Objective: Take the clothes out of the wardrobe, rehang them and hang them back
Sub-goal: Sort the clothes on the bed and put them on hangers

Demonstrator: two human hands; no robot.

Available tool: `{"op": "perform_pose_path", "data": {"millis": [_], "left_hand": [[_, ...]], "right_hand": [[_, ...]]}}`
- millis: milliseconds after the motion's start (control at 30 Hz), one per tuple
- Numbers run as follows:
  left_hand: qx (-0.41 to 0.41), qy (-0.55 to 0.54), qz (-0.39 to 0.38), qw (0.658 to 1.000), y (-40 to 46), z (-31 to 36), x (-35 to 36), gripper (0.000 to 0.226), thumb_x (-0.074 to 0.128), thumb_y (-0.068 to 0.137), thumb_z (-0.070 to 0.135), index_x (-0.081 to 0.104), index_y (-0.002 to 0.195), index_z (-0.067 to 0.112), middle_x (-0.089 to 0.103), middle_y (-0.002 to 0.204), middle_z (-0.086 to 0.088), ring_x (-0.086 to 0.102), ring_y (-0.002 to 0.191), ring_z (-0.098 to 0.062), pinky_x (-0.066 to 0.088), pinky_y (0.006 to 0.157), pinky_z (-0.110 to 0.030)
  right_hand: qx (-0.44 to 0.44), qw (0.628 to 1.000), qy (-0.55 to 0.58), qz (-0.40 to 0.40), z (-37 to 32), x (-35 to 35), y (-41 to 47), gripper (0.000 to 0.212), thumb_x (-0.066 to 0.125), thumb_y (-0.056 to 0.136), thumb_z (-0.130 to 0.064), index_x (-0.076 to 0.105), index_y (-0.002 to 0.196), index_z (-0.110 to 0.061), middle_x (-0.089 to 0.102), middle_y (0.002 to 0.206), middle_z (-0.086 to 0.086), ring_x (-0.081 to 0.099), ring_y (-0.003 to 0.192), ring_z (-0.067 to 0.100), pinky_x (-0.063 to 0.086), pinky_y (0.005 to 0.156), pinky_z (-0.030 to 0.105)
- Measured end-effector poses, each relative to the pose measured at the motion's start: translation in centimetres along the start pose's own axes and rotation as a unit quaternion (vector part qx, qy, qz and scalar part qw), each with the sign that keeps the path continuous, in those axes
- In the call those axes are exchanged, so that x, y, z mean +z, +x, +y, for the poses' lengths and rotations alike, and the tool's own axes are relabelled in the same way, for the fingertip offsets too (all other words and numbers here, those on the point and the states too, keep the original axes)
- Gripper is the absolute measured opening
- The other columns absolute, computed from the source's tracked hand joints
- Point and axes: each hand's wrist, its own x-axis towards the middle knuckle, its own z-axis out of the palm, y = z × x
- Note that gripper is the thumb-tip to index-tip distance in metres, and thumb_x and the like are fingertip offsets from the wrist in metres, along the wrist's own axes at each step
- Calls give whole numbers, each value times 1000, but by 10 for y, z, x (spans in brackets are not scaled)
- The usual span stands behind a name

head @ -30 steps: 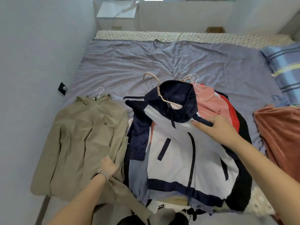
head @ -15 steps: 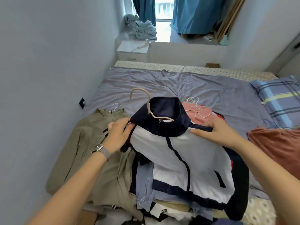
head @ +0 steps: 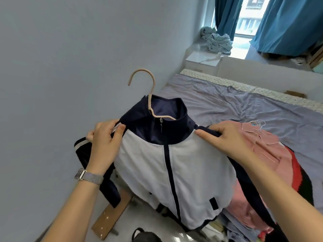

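A white jacket with a navy collar and zip (head: 176, 165) hangs on a beige hanger (head: 150, 95), held up in front of me above the bed. My left hand (head: 103, 144) grips its left shoulder, thumb on the front. My right hand (head: 227, 138) grips the right shoulder seam. The hanger's hook points up and to the left, its arms hidden inside the jacket. A pile of other clothes (head: 272, 165), pink and red on top with white hangers, lies on the bed under my right arm.
The bed with a grey-purple sheet (head: 244, 105) stretches to the right. A pale blue wall (head: 61, 67) stands close on the left. A white nightstand (head: 202, 60), bunched cloth on the sill and blue curtains (head: 288, 25) are at the back. A wooden plank (head: 111, 217) lies low.
I have lifted the white and navy jacket off the pile with both hands at its shoulders. The view has swung up and left, and the khaki jacket is out of sight.
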Motion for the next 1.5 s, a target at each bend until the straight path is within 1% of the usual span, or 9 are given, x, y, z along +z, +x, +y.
{"op": "perform_pose_path", "data": {"millis": [300,600,867,967,1100,1167,1300,1367,1500], "left_hand": [[-25,83,79,993,51,-79,-116,31,41,92,37,41,61,40,39,61,15,42,82,-21,26,86,-43],[-12,110,-13,994,128,-159,-123,29,43,93,37,41,64,39,43,65,19,45,92,-15,20,93,-38],[9,83,-152,985,211,-180,-45,24,32,89,46,45,69,40,51,68,15,42,83,0,31,93,-47],[4,69,-208,976,241,-185,-3,20,33,88,47,48,75,52,53,80,32,44,90,1,26,97,-43],[2,60,-235,970,312,-175,62,20,43,91,46,52,74,48,55,80,33,45,94,2,19,96,-34],[26,58,-239,969,359,-166,104,26,47,95,39,52,70,45,56,77,30,46,91,2,18,91,-31],[77,68,-185,977,446,-179,199,10,54,90,39,63,94,38,65,94,16,55,99,-12,34,94,-38],[58,119,-182,974,467,-208,241,26,61,87,30,65,112,24,65,110,1,55,107,-25,39,96,-41],[-19,121,-249,961,442,-255,293,30,62,87,22,64,115,15,64,116,-6,55,110,-26,43,97,-39]], "right_hand": [[-20,996,83,-18,-93,121,60,59,69,82,-43,30,51,-13,23,50,-2,22,46,10,16,46,20],[49,993,110,6,-99,202,109,59,71,79,-42,27,49,-16,21,47,-7,22,46,7,18,47,18],[129,987,90,29,-41,190,169,58,74,66,-48,27,44,-21,20,47,-9,20,46,7,16,44,19],[167,980,113,11,4,191,196,63,80,63,-50,27,46,-18,21,48,-6,21,47,9,15,46,21],[235,960,151,-26,65,171,254,59,79,52,-60,43,46,-12,31,54,0,29,54,13,21,54,29],[257,952,167,-16,96,154,291,78,78,47,-70,47,54,0,37,59,4,33,58,15,25,58,32],[253,955,150,37,154,140,370,63,75,73,-49,34,55,-5,29,58,5,28,54,16,21,49,27],[246,963,98,56,193,159,400,62,71,79,-47,29,56,-8,25,57,4,25,52,16,18,47,27],[265,960,-80,-29,283,216,431,55,63,84,-53,37,57,-12,34,51,1,38,49,18,24,49,32]]}}
